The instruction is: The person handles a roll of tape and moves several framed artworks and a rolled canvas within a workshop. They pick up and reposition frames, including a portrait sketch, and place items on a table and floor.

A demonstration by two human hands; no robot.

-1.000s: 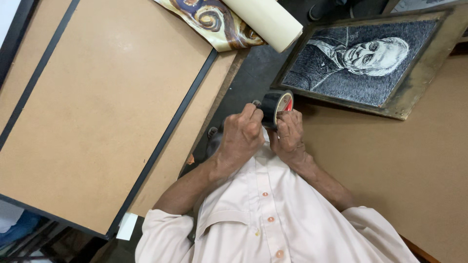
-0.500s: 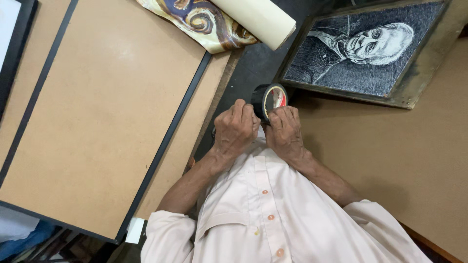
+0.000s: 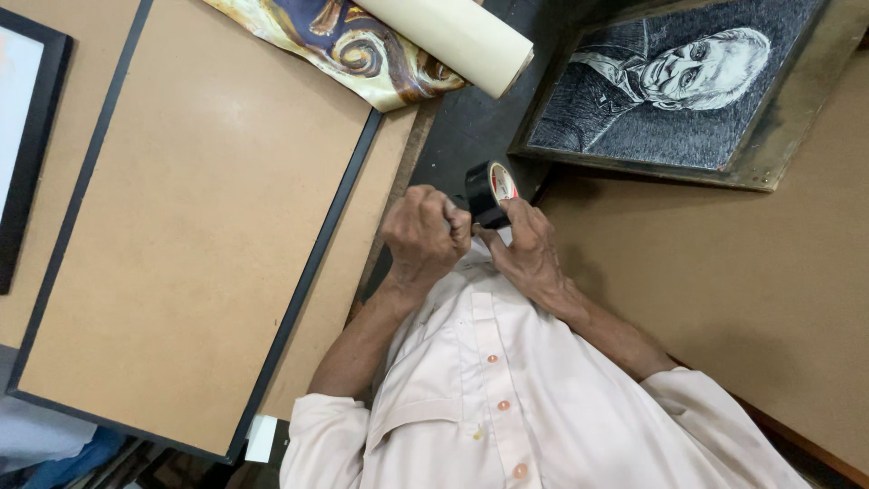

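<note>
A black tape roll [image 3: 490,192] with a red and white inner label is held up in front of my chest. My right hand [image 3: 527,251] grips the roll from below and the side. My left hand [image 3: 424,234] is curled tight against the roll's left edge, fingertips on the tape. Both arms come up from my pale buttoned shirt [image 3: 507,398] at the bottom of the view. Whether a tape end has been peeled free is hidden by the fingers.
A large brown backing board in a thin black frame [image 3: 199,226] lies at the left. Above it lie a rolled cream sheet [image 3: 453,36] and a swirled painting [image 3: 344,45]. A framed dark portrait [image 3: 679,81] sits top right, above another brown board [image 3: 769,299].
Both hands stay together on the tape roll, fingers shifting slightly on it. The view has drifted, so the roll and hands sit a little lower and more central.
</note>
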